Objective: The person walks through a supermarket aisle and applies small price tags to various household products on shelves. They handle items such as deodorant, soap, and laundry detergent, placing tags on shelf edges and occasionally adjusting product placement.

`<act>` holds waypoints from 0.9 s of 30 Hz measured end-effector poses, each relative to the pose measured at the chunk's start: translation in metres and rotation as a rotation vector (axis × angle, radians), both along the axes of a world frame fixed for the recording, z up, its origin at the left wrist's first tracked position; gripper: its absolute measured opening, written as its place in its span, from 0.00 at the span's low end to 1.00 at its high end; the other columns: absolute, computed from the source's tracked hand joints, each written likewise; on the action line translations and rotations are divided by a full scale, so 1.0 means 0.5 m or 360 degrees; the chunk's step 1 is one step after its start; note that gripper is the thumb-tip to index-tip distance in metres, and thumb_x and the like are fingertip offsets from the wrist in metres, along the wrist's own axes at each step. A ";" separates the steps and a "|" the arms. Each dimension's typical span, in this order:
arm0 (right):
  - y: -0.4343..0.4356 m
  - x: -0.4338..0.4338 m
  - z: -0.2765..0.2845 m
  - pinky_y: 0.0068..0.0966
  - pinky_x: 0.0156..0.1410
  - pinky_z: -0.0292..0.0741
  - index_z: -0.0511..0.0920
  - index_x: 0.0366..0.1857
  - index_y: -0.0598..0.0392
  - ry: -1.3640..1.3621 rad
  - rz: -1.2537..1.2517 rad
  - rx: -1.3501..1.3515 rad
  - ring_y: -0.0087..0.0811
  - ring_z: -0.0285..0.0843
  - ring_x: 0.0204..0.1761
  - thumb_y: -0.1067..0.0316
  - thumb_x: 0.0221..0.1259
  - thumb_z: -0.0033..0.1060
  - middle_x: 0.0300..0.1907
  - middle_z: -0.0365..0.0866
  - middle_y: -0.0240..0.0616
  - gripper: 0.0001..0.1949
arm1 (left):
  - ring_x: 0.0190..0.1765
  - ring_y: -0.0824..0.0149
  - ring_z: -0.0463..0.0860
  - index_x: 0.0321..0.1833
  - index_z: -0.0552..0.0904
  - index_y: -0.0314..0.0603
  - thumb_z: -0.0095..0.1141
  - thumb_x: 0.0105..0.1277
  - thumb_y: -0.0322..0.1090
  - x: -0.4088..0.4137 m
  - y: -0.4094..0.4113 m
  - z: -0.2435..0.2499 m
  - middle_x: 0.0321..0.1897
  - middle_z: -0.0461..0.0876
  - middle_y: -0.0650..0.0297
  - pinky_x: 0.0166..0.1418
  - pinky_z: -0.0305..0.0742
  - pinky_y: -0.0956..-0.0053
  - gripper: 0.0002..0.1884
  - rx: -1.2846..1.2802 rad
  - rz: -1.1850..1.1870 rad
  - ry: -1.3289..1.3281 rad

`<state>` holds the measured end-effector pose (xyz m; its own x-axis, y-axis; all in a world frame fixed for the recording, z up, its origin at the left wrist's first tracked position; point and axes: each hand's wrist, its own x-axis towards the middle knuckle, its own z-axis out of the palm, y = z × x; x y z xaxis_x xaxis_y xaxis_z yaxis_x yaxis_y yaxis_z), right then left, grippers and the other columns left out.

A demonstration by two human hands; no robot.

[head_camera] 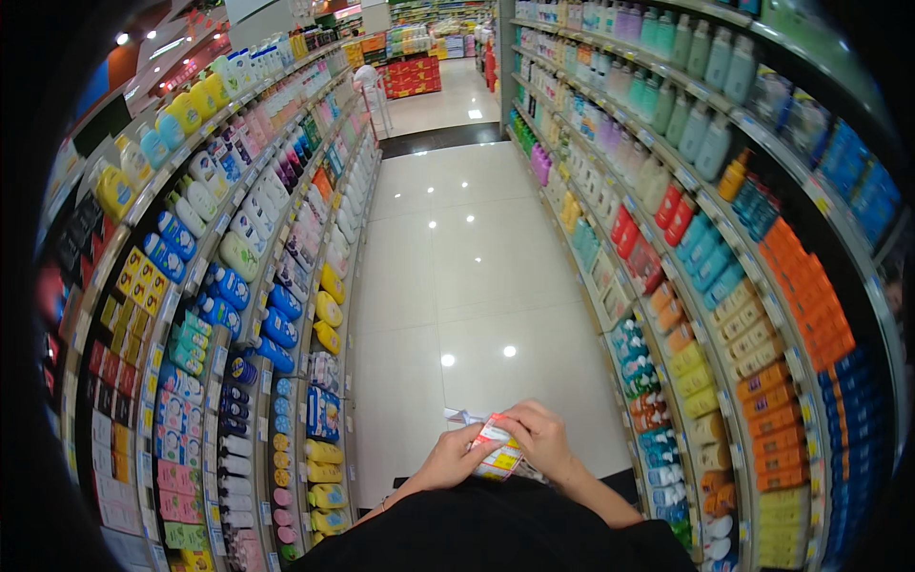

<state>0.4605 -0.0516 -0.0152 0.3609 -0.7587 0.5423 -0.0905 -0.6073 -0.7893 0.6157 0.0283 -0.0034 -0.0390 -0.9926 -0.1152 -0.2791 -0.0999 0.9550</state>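
Low in the view, close to the black clothing on my body, my left hand (457, 454) and my right hand (537, 435) hold price labels (502, 457) between them. The labels are red, white and yellow and bear writing. My left thumb and fingers pinch their left side, and my right thumb and fingers grip the upper right. A clear plastic strip (457, 414) sticks out beyond the fingers at the upper left. Part of another item shows beneath my right hand; what it is cannot be told.
Shelves (349, 372) of bottles and boxes line the left of the aisle. More shelves (611, 343) with bottles and packs stand on the right. A pale tiled floor (457, 272) runs between them towards a red display (412, 77) at the far end.
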 end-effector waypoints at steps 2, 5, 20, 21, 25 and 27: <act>-0.136 0.024 0.025 0.28 0.27 0.72 0.83 0.26 0.57 0.0111 0.0154 -0.0075 0.34 0.77 0.22 0.68 0.57 0.66 0.21 0.79 0.38 0.06 | 0.40 0.67 0.84 0.50 0.81 0.36 0.58 0.67 0.36 0.029 -0.111 0.012 0.37 0.85 0.55 0.46 0.77 0.72 0.14 -0.0100 0.0057 -0.0058; -0.307 0.076 0.055 0.29 0.23 0.69 0.78 0.22 0.56 0.0199 0.0324 -0.0178 0.37 0.74 0.18 0.66 0.60 0.63 0.19 0.77 0.38 0.10 | 0.39 0.68 0.84 0.49 0.81 0.35 0.59 0.66 0.36 0.088 -0.272 0.023 0.36 0.86 0.56 0.45 0.77 0.72 0.13 0.0047 0.0070 -0.0028; -1.182 0.360 0.036 0.20 0.43 0.71 0.78 0.34 0.61 0.0141 0.1055 0.0593 0.21 0.74 0.36 0.72 0.66 0.51 0.38 0.77 0.34 0.06 | 0.30 0.65 0.77 0.39 0.79 0.35 0.63 0.62 0.39 0.411 -1.139 0.000 0.27 0.80 0.55 0.38 0.73 0.71 0.13 -0.0043 -0.0390 -0.0009; -1.235 0.386 0.028 0.20 0.43 0.71 0.78 0.34 0.61 0.0064 0.1101 0.0589 0.21 0.74 0.36 0.73 0.65 0.51 0.38 0.77 0.35 0.05 | 0.29 0.64 0.76 0.39 0.79 0.34 0.63 0.62 0.39 0.438 -1.194 0.010 0.26 0.79 0.55 0.36 0.72 0.71 0.13 -0.0036 -0.0462 -0.0067; -1.445 0.455 0.002 0.18 0.36 0.68 0.77 0.26 0.62 0.0115 0.0928 0.0950 0.16 0.70 0.32 0.72 0.64 0.53 0.28 0.76 0.29 0.08 | 0.27 0.65 0.73 0.35 0.77 0.33 0.62 0.63 0.39 0.519 -1.406 0.052 0.24 0.77 0.54 0.34 0.70 0.70 0.14 0.0146 -0.0453 -0.0148; -1.534 0.504 0.015 0.18 0.32 0.66 0.76 0.24 0.62 0.0067 0.0830 0.1174 0.14 0.67 0.29 0.71 0.64 0.55 0.23 0.73 0.27 0.10 | 0.26 0.65 0.73 0.35 0.77 0.33 0.59 0.66 0.41 0.575 -1.511 0.026 0.23 0.77 0.52 0.34 0.70 0.70 0.14 0.0115 -0.0445 -0.0199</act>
